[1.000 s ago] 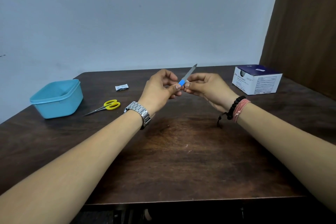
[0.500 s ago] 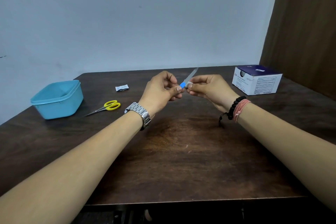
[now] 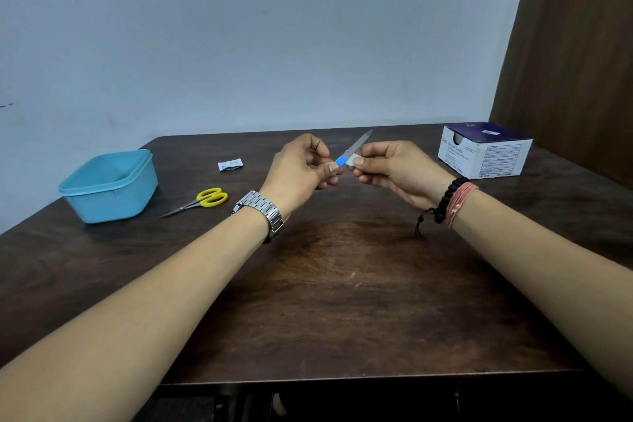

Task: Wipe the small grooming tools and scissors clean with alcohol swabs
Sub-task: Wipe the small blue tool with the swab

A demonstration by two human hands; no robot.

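In the middle of the frame, two hands meet above a dark wooden surface [image 3: 342,301]. The left hand [image 3: 301,171] has its fingers curled and pinches the blue handle of a nail file [image 3: 352,148] between the thumb and the fingers. The metal blade of the file points up and to the right, away from the camera, and it is tilted, not flat. The right hand [image 3: 394,168] is also curled, and its thumb and fingers pinch a small white swab [image 3: 352,158] against the lower part of the blade, just beside the blue handle. The two hands are very close together, with only the handle showing between them. The left wrist carries a metal watch [image 3: 262,212], and the right wrist carries a black bead bracelet and a pink cord bracelet [image 3: 452,199]. At the left of the frame a light blue tub [image 3: 109,188] stands on the surface without a lid. Just to the right of it lie scissors [image 3: 198,202] with yellow handles, the blades closed and pointing to the lower left. Behind the scissors, nearer the wall, lies a small white torn wrapper [image 3: 230,164]. At the right of the frame, near the far edge of the surface, stands a white and dark blue swab box [image 3: 486,152].
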